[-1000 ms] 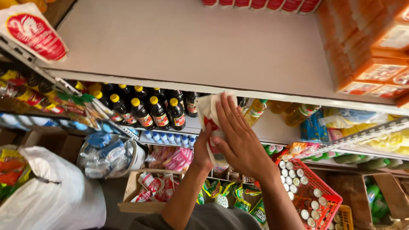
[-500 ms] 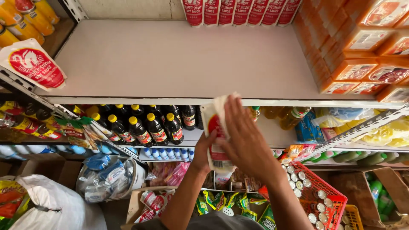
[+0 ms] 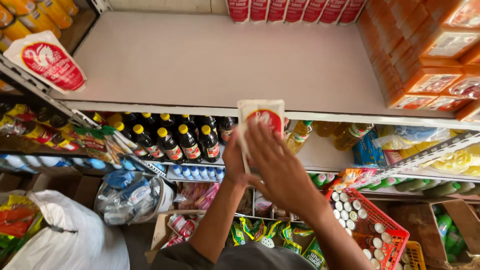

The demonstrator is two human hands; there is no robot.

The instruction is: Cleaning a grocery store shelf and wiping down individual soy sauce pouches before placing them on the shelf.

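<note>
Here both hands lift a white-and-red packet.

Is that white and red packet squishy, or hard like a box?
Probably soft: the white and red packet looks like a thin sealed pouch. Both the left hand and right hand support it, so it may flop. Likely light.

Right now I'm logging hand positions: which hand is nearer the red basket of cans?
Right. The right hand covers the white-and-red pouch on the side toward the red basket, which lies below it. The left hand grips the pouch's far edge, farther from the basket.
</note>
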